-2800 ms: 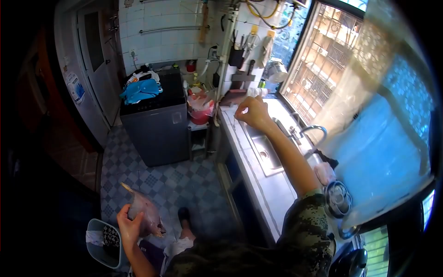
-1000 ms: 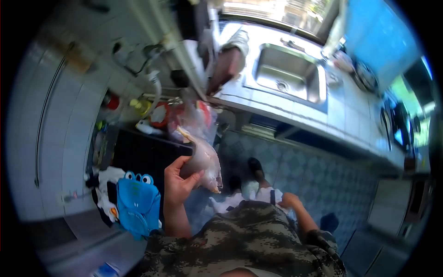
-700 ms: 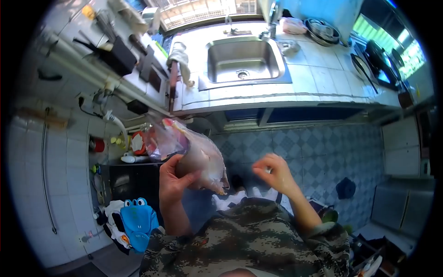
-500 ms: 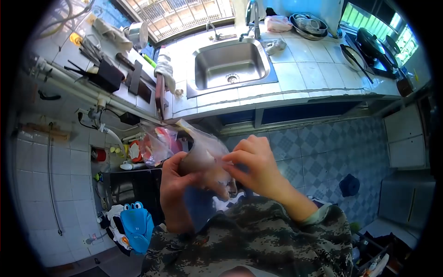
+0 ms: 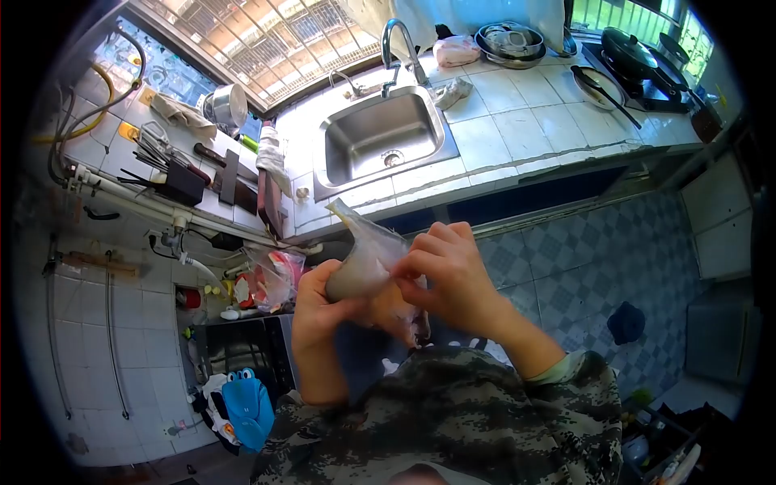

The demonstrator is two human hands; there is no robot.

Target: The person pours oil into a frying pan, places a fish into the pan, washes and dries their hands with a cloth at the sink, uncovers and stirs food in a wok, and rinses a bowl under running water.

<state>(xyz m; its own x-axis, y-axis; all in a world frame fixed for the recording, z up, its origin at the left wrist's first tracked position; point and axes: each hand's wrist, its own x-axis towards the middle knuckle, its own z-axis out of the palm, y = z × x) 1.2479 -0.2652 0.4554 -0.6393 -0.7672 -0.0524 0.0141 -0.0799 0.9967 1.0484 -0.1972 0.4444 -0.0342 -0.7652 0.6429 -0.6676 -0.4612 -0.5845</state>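
A pale, silvery fish (image 5: 356, 271) is held up in front of my chest, its yellowish tail end pointing up toward the counter and its lower end near my camouflage top. My left hand (image 5: 317, 301) grips it from the left, with the thumb across its near side. On the right, my right hand (image 5: 443, 271) has its fingers bent and pinched together against the side of the fish. Whatever lies between those fingertips is hidden.
A steel sink (image 5: 323, 166) with a tap (image 5: 396, 40) is set in the tiled counter ahead. To its left lie knives (image 5: 229, 179) and a black utensil holder (image 5: 182, 182). Pans (image 5: 629, 55) stand at the right. A blue bag (image 5: 247, 411) hangs low left.
The view has shifted, so the sink and counter sit further left. Both hands still hold the fish in front of my chest, and the right fingers remain at its side.
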